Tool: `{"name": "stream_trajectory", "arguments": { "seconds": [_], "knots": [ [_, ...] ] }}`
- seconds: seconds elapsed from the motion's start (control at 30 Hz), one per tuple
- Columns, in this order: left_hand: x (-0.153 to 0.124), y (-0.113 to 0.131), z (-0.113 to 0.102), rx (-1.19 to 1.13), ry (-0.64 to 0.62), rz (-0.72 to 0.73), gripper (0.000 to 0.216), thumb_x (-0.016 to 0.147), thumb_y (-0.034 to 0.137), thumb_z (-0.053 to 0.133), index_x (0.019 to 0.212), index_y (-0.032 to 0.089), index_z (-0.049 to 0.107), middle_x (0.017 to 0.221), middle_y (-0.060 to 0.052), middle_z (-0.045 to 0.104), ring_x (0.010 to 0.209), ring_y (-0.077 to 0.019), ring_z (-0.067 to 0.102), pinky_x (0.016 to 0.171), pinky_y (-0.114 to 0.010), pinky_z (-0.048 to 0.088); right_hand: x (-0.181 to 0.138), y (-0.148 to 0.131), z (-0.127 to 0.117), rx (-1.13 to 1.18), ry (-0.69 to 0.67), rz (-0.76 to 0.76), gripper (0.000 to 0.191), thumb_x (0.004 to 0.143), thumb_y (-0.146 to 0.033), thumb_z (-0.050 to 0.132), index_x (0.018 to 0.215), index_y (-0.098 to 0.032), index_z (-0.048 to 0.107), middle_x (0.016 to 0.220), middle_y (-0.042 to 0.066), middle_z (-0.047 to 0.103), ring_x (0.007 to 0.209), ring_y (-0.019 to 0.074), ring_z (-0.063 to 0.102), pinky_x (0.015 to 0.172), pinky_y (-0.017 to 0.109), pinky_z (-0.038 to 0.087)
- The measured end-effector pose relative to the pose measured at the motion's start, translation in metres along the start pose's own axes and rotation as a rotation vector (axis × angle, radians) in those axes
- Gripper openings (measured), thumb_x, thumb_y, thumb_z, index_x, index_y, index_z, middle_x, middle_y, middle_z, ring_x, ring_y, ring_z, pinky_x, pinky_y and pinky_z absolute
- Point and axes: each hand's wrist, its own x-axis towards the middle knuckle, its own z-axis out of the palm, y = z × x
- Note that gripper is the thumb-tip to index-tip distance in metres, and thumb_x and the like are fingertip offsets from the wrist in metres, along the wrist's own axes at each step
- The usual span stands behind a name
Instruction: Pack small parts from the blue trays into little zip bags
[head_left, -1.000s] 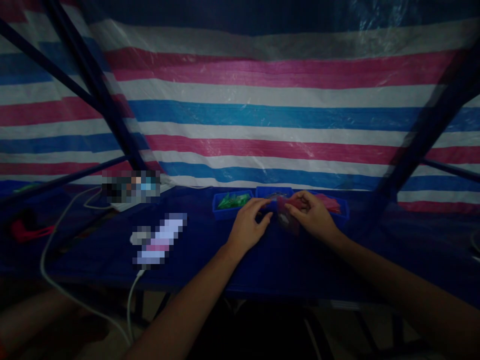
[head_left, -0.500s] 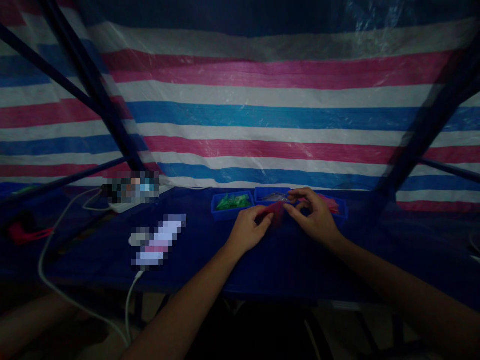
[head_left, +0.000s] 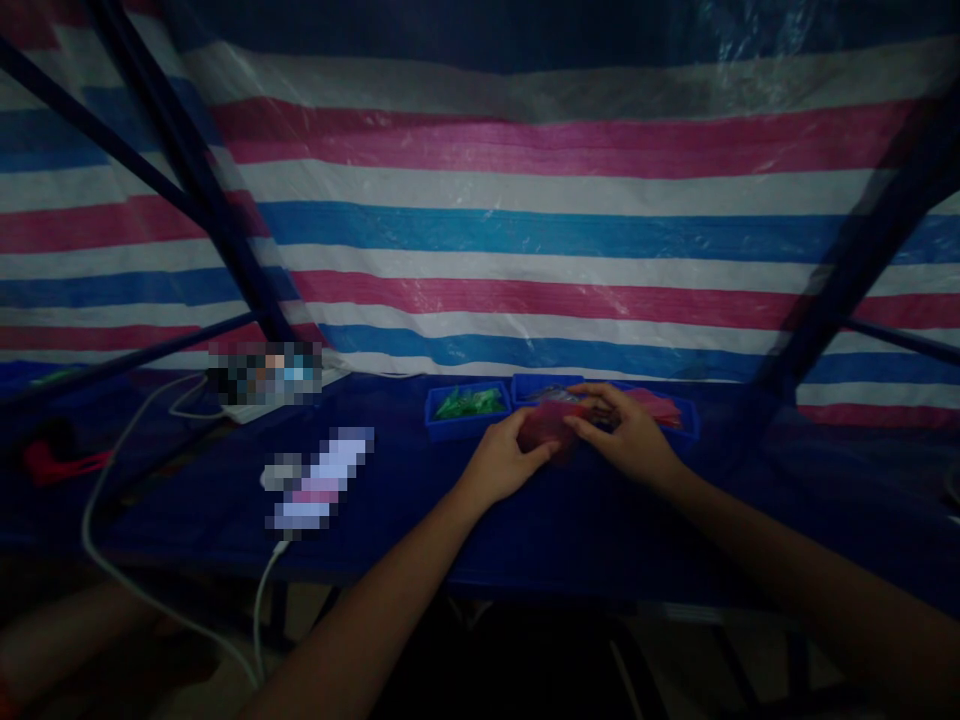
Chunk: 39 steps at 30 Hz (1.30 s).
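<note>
A thin, see-through dark red piece [head_left: 546, 428], pouch-like and blurred, is spread between my two hands over the blue table. My left hand [head_left: 504, 458] grips its left edge between thumb and fingers. At its right edge, my right hand [head_left: 626, 430] has thumb and fingers curled on the piece's upper corner. Just behind the hands stand small blue bins: the left bin [head_left: 466, 430] has green pieces [head_left: 471, 403], the middle bin [head_left: 534, 382] has clear, shiny pieces, and the right bin, partly hidden by my right hand, has flat pinkish-red pieces [head_left: 656, 405].
On the left of the table [head_left: 420, 540] lies a blurred-out phone-like thing [head_left: 322, 480] with a white cable [head_left: 259, 610]. A white power strip [head_left: 277, 400] sits behind it. Dark metal posts [head_left: 180, 180] and a striped tarp [head_left: 525, 240] close off the back. Another person's arm [head_left: 67, 640] shows lower left.
The red piece has opened out wider between my hands and shows more of its surface. My right hand's fingers have come down and closed nearer the piece. My left hand has hardly moved.
</note>
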Motion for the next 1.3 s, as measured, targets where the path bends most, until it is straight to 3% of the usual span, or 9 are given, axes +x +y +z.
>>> {"name": "stream_trajectory", "arguments": {
  "seconds": [0.17,0.3,0.43,0.5,0.67,0.8,1.0,1.17,1.3],
  "knots": [
    [0.008,-0.001,0.001,-0.448,0.137,-0.129,0.066,0.077,0.034,0.087,0.132,0.018,0.053,0.107,-0.011,0.076,0.088,-0.0223,0.075,0.082,-0.036,0.059,0.002,-0.001,-0.006,0.138,0.034,0.026,0.054,0.086,-0.040,0.077,0.133,-0.027,0.054,0.096,0.004,0.073,0.083,0.0195,0.071,0.076,0.035,0.061],
    [0.008,-0.001,0.001,-0.514,0.094,-0.151,0.077,0.073,0.032,0.090,0.137,0.019,0.050,0.094,-0.008,0.077,0.079,-0.0188,0.074,0.075,-0.030,0.057,0.001,-0.004,-0.006,0.130,-0.036,0.053,0.049,0.086,-0.041,0.076,0.132,-0.030,0.060,0.113,0.007,0.071,0.081,0.0195,0.070,0.066,0.034,0.062],
    [0.008,-0.003,0.002,-0.532,0.088,-0.156,0.082,0.074,0.031,0.090,0.143,0.019,0.048,0.089,-0.006,0.076,0.078,-0.0180,0.074,0.074,-0.028,0.056,-0.001,-0.010,-0.010,0.100,-0.018,0.020,0.079,0.088,-0.040,0.075,0.156,-0.039,0.037,0.118,0.007,0.068,0.075,0.0185,0.069,0.058,0.033,0.062],
    [0.009,-0.004,0.000,-0.541,0.126,-0.172,0.083,0.074,0.032,0.090,0.144,0.019,0.048,0.092,-0.007,0.076,0.080,-0.0186,0.074,0.076,-0.030,0.056,-0.002,-0.013,-0.013,-0.027,-0.033,-0.007,0.076,0.090,-0.041,0.072,0.158,-0.039,0.036,0.115,0.006,0.070,0.068,0.0164,0.066,0.056,0.033,0.061],
    [0.009,-0.004,-0.002,-0.569,0.114,-0.175,0.084,0.074,0.030,0.090,0.146,0.019,0.047,0.094,-0.007,0.076,0.084,-0.0196,0.075,0.083,-0.033,0.056,-0.004,-0.017,-0.013,-0.239,-0.133,-0.069,0.032,0.095,-0.044,0.065,0.121,-0.029,0.074,0.108,0.006,0.075,0.069,0.0179,0.070,0.058,0.032,0.058],
    [0.008,-0.005,-0.002,-0.537,0.110,-0.157,0.075,0.081,0.029,0.085,0.144,0.017,0.047,0.098,-0.007,0.077,0.088,-0.0188,0.075,0.089,-0.034,0.054,0.002,-0.017,-0.019,-0.333,0.011,-0.100,0.026,0.095,-0.042,0.065,0.111,-0.025,0.076,0.105,0.006,0.078,0.081,0.0224,0.074,0.069,0.035,0.060],
    [0.009,-0.012,-0.003,-0.403,0.140,-0.150,0.055,0.089,0.026,0.075,0.137,0.014,0.052,0.098,-0.009,0.077,0.083,-0.0185,0.074,0.089,-0.037,0.054,0.020,-0.005,-0.070,-0.858,0.232,-0.304,0.034,0.097,-0.039,0.060,0.124,-0.022,0.071,0.115,0.011,0.076,0.106,0.0316,0.069,0.094,0.049,0.055],
    [0.008,-0.014,-0.003,-0.310,0.131,-0.108,0.055,0.089,0.030,0.075,0.137,0.015,0.053,0.095,-0.008,0.077,0.082,-0.0196,0.074,0.087,-0.037,0.055,0.025,0.005,-0.099,-0.967,0.266,-0.168,0.040,0.094,-0.044,0.062,0.122,-0.018,0.074,0.110,0.015,0.077,0.101,0.0337,0.070,0.092,0.050,0.055],
    [0.008,-0.015,-0.003,-0.261,0.118,-0.091,0.055,0.090,0.034,0.073,0.139,0.016,0.052,0.095,-0.007,0.076,0.084,-0.0195,0.074,0.087,-0.037,0.055,0.025,0.008,-0.110,-0.701,0.273,0.098,0.042,0.090,-0.056,0.064,0.111,-0.023,0.079,0.098,0.008,0.081,0.086,0.0296,0.075,0.082,0.044,0.059]
  ]
}}
